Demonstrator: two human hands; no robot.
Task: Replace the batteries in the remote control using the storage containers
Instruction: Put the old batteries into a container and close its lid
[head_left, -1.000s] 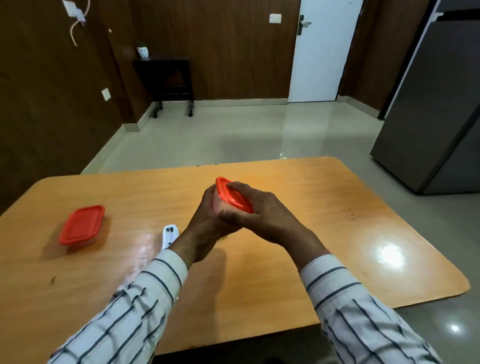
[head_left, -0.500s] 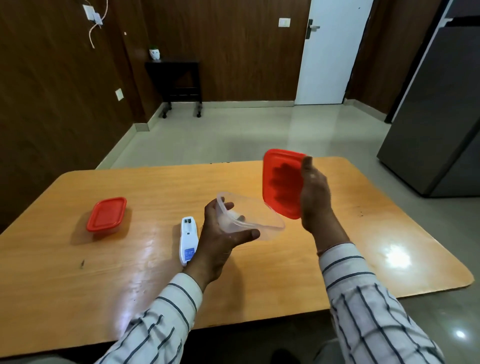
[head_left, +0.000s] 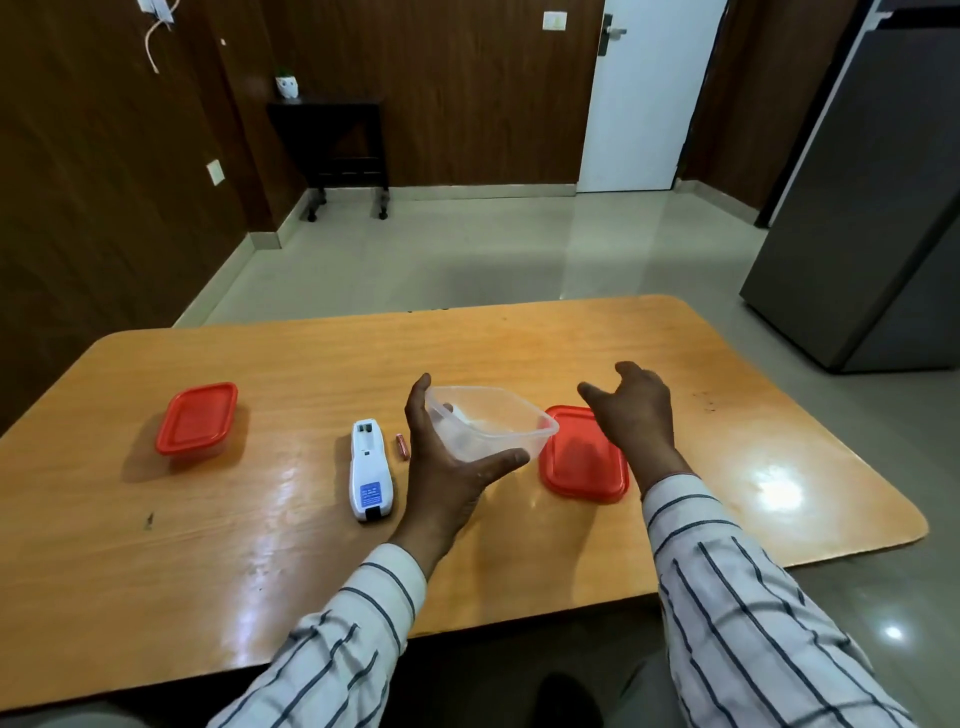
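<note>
We cannot tell what the pale blur inside the clear plastic tub (head_left: 488, 421) is; our left hand (head_left: 447, 467) hides its near wall.

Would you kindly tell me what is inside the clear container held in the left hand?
The clear container in the left hand looks empty; fingers show through its wall. The palm covers its near-left corner.

White remote (head_left: 368, 470) lies back-up, battery bay open. Just right: battery (head_left: 401, 447), clear lidless tub (head_left: 491, 422), red lid (head_left: 584, 456). Left: lidded tub (head_left: 198, 425).
</note>
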